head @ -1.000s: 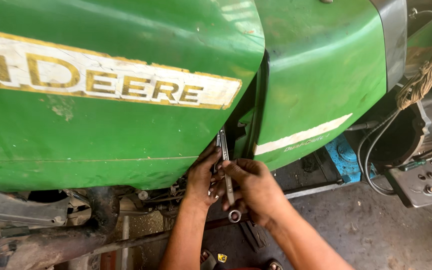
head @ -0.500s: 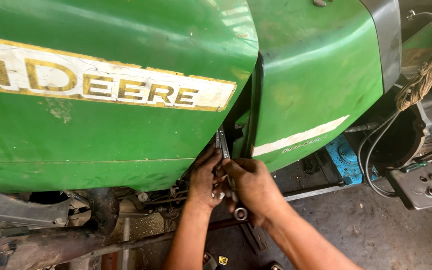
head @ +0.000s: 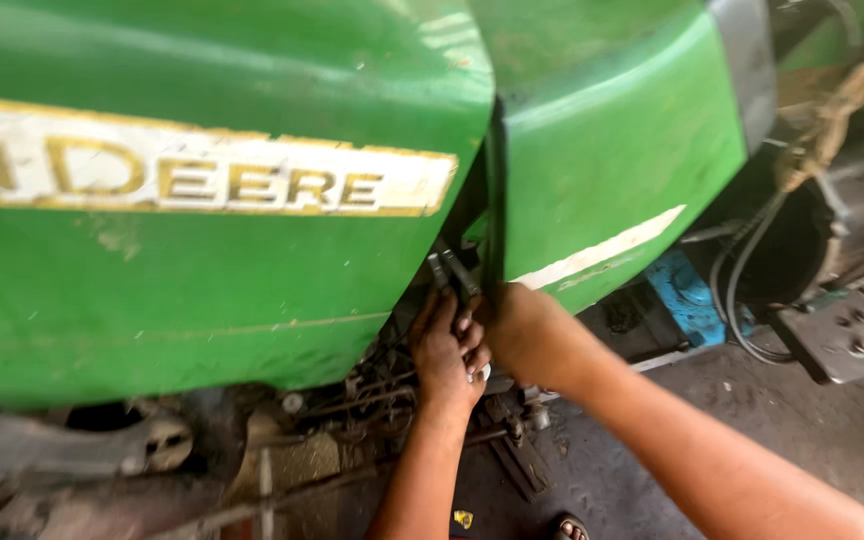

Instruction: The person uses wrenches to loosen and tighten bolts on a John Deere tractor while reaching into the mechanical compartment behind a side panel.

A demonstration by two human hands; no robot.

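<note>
While our left hand point(head: 447, 350) and right hand point(head: 522, 330) pinched the wrench point(head: 452, 272) in the green hood point(head: 252, 300) seam, we judged it could slip and skin knuckles.

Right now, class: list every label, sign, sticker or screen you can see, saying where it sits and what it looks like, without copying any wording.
Name decal: on the left green body panel, a long white band with yellow letters and yellow edging, worn.
White stripe: on the right green panel, a slanted plain band, no lettering.
Small yellow tag: on the ground by the left hand's forearm; too small to tell more.
No screens show.
</note>
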